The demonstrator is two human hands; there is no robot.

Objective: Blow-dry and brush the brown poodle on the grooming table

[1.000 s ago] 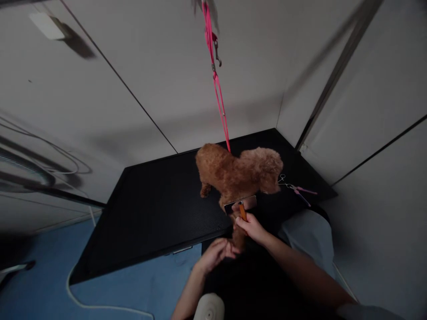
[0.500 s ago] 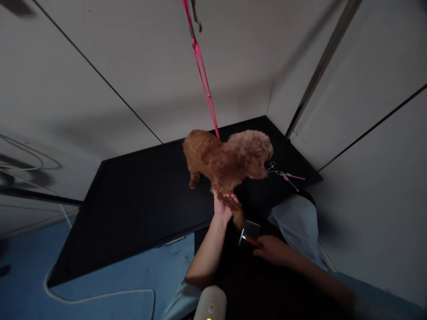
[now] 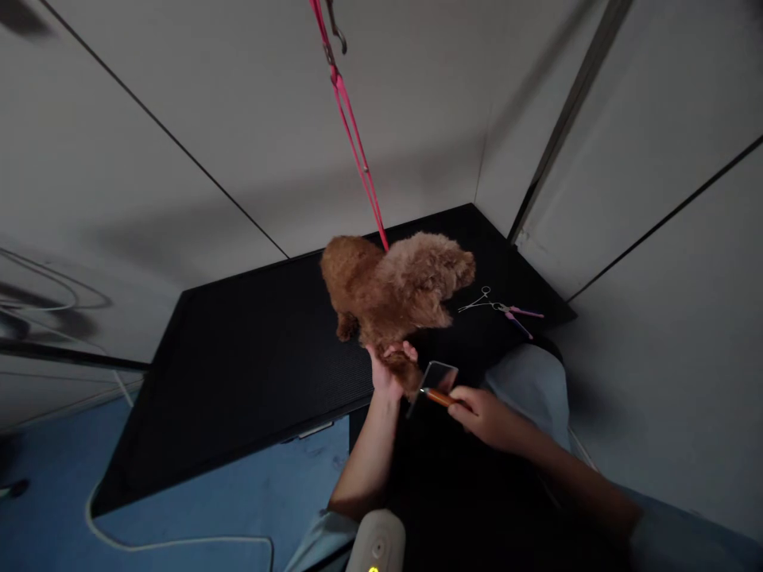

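Note:
A curly brown dog (image 3: 381, 290) stands on the black grooming table (image 3: 256, 373), its head turned to the right. A pink leash loop (image 3: 361, 151) runs down to it from above. My left hand (image 3: 389, 373) is closed around one of the dog's front legs, holding it over the table's near edge. In my right hand (image 3: 484, 415) is a slicker brush (image 3: 439, 381), gripped by its orange-brown handle. The brush head is close beside the lower end of the held leg; whether it touches the fur I cannot tell.
Thin metal forceps (image 3: 478, 302) and pink-handled pliers-like clippers (image 3: 517, 314) lie on the table right of the dog. Pale walls (image 3: 208, 79) stand behind and to the right. A white cable (image 3: 179, 544) trails over the blue floor (image 3: 238, 508) at lower left.
My right hand has moved up and left with the brush, nearer the held leg. My left hand and the leg have shifted slightly left. The dog's head has moved left, uncovering more of the forceps.

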